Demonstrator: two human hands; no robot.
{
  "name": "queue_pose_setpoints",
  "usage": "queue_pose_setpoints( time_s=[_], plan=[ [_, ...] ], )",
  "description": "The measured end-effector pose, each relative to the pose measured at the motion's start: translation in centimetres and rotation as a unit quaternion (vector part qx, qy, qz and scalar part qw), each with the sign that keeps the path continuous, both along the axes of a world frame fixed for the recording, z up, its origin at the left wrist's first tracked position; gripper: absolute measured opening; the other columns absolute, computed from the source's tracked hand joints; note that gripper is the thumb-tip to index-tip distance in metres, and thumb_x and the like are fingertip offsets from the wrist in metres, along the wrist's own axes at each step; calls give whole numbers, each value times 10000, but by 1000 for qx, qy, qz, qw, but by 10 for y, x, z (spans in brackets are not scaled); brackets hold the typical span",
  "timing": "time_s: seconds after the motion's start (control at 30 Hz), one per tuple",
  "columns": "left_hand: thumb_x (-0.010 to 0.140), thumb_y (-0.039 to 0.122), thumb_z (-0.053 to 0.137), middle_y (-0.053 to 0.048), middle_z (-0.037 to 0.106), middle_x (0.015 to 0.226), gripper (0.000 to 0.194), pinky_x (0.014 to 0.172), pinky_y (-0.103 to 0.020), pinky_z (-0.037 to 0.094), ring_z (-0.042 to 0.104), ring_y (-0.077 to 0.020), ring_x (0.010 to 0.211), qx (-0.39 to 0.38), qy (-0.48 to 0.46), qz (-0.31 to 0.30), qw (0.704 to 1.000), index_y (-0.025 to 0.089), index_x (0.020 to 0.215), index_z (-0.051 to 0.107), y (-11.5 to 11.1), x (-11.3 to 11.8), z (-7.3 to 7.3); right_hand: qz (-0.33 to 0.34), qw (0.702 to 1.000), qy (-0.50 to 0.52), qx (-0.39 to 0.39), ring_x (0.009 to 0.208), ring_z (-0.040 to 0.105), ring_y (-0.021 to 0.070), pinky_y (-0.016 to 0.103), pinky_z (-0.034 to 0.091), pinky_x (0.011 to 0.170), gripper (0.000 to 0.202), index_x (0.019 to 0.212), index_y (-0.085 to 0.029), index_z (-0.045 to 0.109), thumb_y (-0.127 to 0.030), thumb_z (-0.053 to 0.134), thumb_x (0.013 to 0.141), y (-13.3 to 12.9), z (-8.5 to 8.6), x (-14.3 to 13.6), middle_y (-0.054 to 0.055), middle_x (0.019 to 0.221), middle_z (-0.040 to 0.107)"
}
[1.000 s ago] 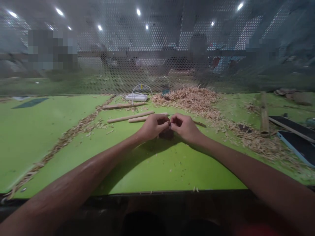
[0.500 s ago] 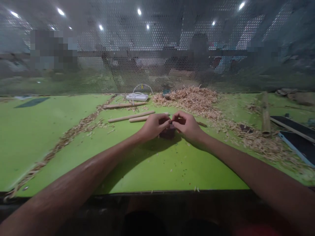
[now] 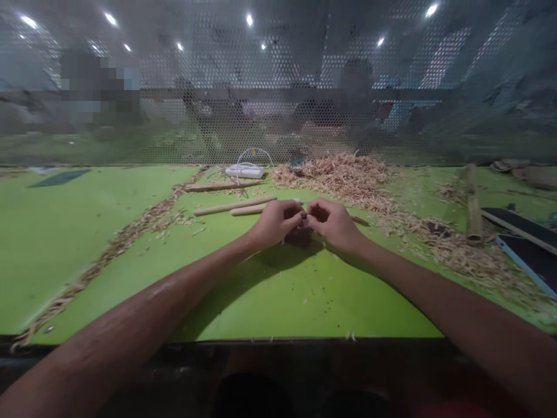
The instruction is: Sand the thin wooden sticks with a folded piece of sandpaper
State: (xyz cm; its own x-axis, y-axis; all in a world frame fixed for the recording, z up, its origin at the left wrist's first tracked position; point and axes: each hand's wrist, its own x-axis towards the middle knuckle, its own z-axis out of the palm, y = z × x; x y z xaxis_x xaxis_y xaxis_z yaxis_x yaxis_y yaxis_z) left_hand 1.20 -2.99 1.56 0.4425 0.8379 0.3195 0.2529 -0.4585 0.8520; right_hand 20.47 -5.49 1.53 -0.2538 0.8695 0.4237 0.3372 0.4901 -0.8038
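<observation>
Dark purplish block (image 3: 298,237): below and between our left hand (image 3: 275,223) and right hand (image 3: 333,225), neither nearer; long axis unclear. Both pinched closed, any held piece indiscernible.

green tabletop (image 3: 270,313): dark block (image 3: 299,237), two pale rods (image 3: 235,205), heaped shavings (image 3: 343,177), white corded device (image 3: 245,172), bamboo tube (image 3: 473,203).

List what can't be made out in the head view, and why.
Head view:
Anything between left hand and right hand: too small, covered by them.
Middle of nearer stick: behind the left hand.
Right end of blue-edged slab: cut off by the right edge.
Details behind mesh: blurred, screened.
</observation>
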Motion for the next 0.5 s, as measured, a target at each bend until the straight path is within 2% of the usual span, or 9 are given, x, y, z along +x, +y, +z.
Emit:
queue_pose_setpoints(
  time_s=[0.37, 0.5],
  plan=[
    [978, 250, 656, -15, 672, 654, 225, 519, -197, 474, 574, -92, 532, -31, -24, -16, 999, 141, 782, 679, -2, 3, 5, -10, 997, -45, 66, 688, 526, 185, 336, 428, 665, 82, 825, -245, 609, -288, 652, 880, 0, 3, 1, 0, 736, 594],
    [989, 294, 680, -7, 666, 653, 236, 506, -204, 463, 575, -101, 532, -51, -31, -25, 998, 143, 809, 692, 0, 2, 3, -2, 990, -84, 117, 688, 528, 196, 353, 436, 684, 85, 796, -255, 596, -265, 637, 870, 2, 7, 3, 12, 731, 606]
  ],
)
